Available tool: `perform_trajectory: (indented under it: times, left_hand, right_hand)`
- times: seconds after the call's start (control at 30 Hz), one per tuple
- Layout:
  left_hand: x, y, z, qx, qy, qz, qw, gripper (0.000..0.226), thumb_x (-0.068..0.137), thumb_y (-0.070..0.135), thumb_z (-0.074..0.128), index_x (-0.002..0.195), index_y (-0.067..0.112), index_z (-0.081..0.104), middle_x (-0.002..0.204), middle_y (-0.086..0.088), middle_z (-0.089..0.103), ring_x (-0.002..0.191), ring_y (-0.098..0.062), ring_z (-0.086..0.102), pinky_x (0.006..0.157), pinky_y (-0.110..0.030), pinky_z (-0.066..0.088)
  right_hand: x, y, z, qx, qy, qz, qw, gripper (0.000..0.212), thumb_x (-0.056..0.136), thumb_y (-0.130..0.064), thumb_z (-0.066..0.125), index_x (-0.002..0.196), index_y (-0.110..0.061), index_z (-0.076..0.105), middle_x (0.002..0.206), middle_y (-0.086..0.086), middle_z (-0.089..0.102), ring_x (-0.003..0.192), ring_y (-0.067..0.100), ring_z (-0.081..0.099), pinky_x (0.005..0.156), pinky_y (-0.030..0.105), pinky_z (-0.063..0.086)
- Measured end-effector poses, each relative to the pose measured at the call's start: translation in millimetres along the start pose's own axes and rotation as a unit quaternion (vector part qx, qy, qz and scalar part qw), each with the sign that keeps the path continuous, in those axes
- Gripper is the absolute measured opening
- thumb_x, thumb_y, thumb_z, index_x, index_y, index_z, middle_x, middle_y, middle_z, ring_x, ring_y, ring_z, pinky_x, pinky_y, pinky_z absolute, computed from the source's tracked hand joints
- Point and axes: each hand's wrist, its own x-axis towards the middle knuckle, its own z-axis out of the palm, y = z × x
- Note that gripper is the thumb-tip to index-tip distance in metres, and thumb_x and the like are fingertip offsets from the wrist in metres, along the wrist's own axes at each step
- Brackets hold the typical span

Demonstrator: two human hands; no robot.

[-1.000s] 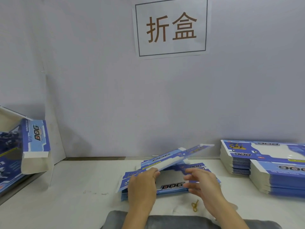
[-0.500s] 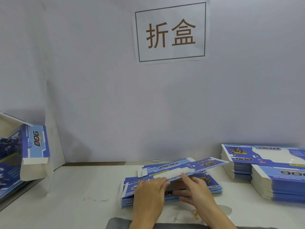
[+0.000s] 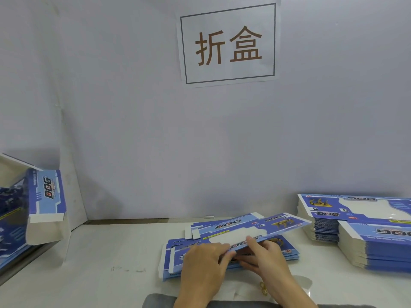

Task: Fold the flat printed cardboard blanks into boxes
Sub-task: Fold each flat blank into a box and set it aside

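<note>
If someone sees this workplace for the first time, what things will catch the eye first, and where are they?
First, the white sign with two large brown characters, high on the grey wall. Next, the left hand and right hand at bottom centre, holding a blue printed blank tilted above a small pile of blanks. A taller stack of blanks lies at the right, and a folded box at the left edge.

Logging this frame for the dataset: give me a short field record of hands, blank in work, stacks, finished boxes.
left hand: grips the lifted blank's near edge
right hand: pinches the same edge
lifted blank: flat, far end tilted up
small pile: under the hands
tall stacks: table's right side
folded box: far left, flap open
wall sign: 折盒
</note>
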Motion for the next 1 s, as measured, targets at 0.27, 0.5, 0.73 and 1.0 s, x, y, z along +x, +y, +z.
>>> perform_trajectory:
  times: [0.27,0.5,0.73,1.0]
  left_hand:
    - [1.3,4.9,-5.5,-0.099,-0.001,-0.046,0.994,0.056,0.09,0.066,0.051,0.138,0.038,0.053,0.136,0.019,0.056,0.118,0.002,0.048,0.093,-0.012,0.041]
    - [12.8,10.6,-50.4,-0.238,0.199,-0.059,0.949,0.067,0.084,0.053,0.056,0.143,0.025,0.042,0.144,0.006,0.044,0.133,-0.014,0.043,0.093,-0.025,0.055]
    - [16.8,21.3,-86.3,-0.332,0.216,-0.114,0.911,0.092,0.077,0.062,0.056,0.155,0.028,0.02,0.157,0.012,0.031,0.139,-0.002,0.034,0.109,-0.024,0.034]
    - [13.5,30.9,-91.8,-0.523,0.164,-0.105,0.83,0.064,0.059,0.06,0.07,0.114,0.035,0.052,0.1,0.013,0.07,0.091,-0.005,0.071,0.059,-0.018,0.056]
  right_hand:
    - [2.7,-7.3,-7.2,0.028,0.007,-0.044,0.999,0.013,0.102,-0.005,0.05,0.099,0.0,0.061,0.085,0.019,0.076,0.076,0.033,0.075,0.064,0.039,0.062]
    - [-7.5,-43.6,-18.8,-0.037,0.05,-0.213,0.975,0.019,0.104,-0.008,0.045,0.108,-0.023,0.056,0.094,0.008,0.072,0.085,0.024,0.071,0.074,0.041,0.059]
    - [-24.6,-76.8,-23.4,0.023,0.001,-0.281,0.959,0.031,0.106,-0.013,0.041,0.104,-0.035,0.062,0.096,-0.013,0.075,0.09,0.005,0.07,0.07,0.021,0.055]
    - [-34.2,-84.5,-24.7,0.061,-0.119,-0.322,0.937,0.028,0.092,-0.03,0.062,0.12,-0.028,0.062,0.109,-0.006,0.073,0.097,0.009,0.07,0.068,0.021,0.057]
